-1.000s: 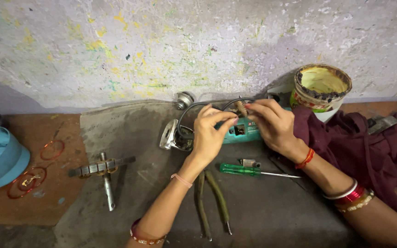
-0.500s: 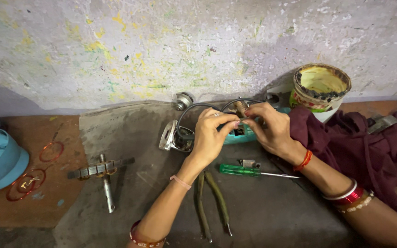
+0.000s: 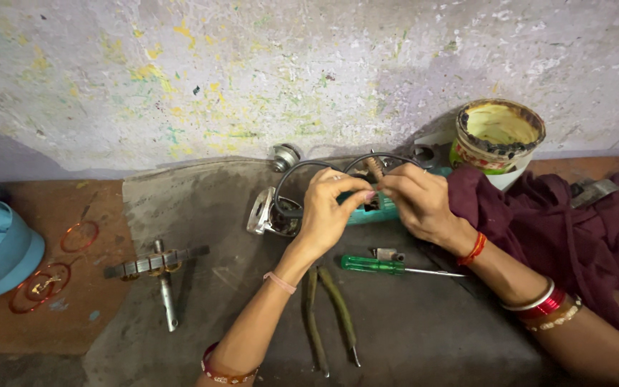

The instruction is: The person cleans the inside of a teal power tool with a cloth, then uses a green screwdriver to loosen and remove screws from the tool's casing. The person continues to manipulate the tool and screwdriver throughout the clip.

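Both your hands have drawn together: left hand [image 3: 326, 208] and right hand [image 3: 415, 203] pinch the black wire [image 3: 302, 169] above the teal block [image 3: 372, 211]. Springy, light; grip near its end.

A grey floor slab [image 3: 202, 215] carries a green-handled screwdriver [image 3: 374, 265], pliers [image 3: 327, 315], a toothed rotor shaft [image 3: 159, 265], copper wire coils [image 3: 80, 236] and a paint tin [image 3: 497, 136].
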